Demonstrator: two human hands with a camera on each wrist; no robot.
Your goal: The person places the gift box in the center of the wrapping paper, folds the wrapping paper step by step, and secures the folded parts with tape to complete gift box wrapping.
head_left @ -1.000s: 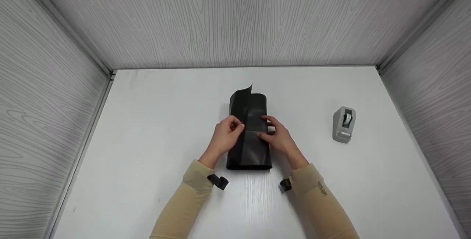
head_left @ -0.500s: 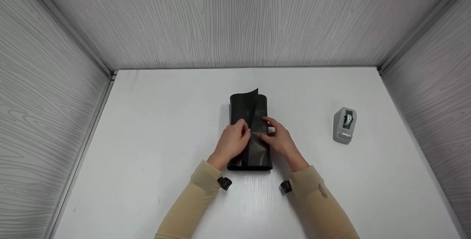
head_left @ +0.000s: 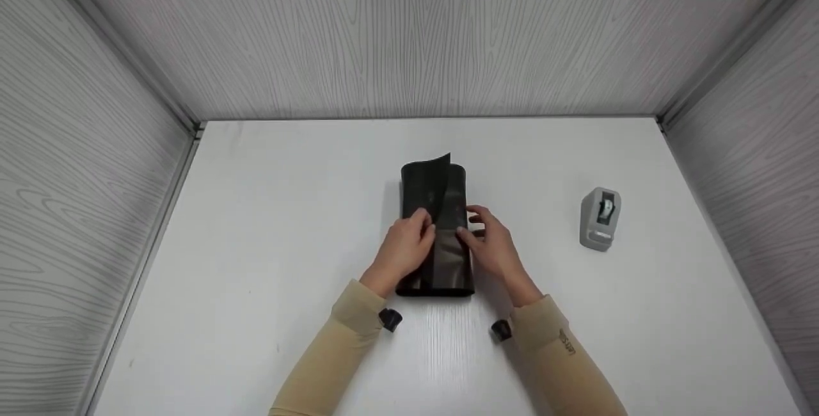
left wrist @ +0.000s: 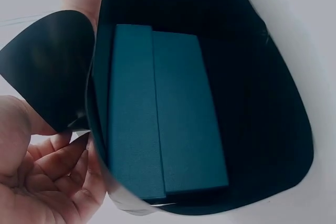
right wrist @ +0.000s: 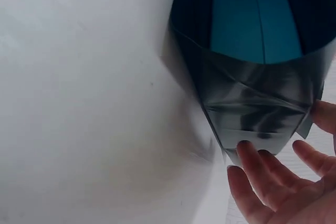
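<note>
A black sheet of wrapping paper (head_left: 453,265) is rolled into a loose flattened tube on the white table. Inside it, in the left wrist view, lies a teal box (left wrist: 184,108) with a seam along it. My left hand (head_left: 402,246) pinches the edge of the sheet's overlapping flap (left wrist: 50,69), whose far corner sticks up. On the right side of the tube, my right hand (head_left: 498,246) has its thumb at the top edge and its other fingers loosely bent beside the wall. The right wrist view shows those fingertips (right wrist: 244,148) right at the paper, gripping nothing.
A grey tape dispenser (head_left: 599,219) with a roll of tape stands on the right part of the table (head_left: 256,211). Wood-grain panels (head_left: 409,38) enclose the table at the back and both sides.
My left hand has moved right, drawing the flap further across the top of the tube. My right hand has shifted slightly right, its fingers easing off the paper's top.
</note>
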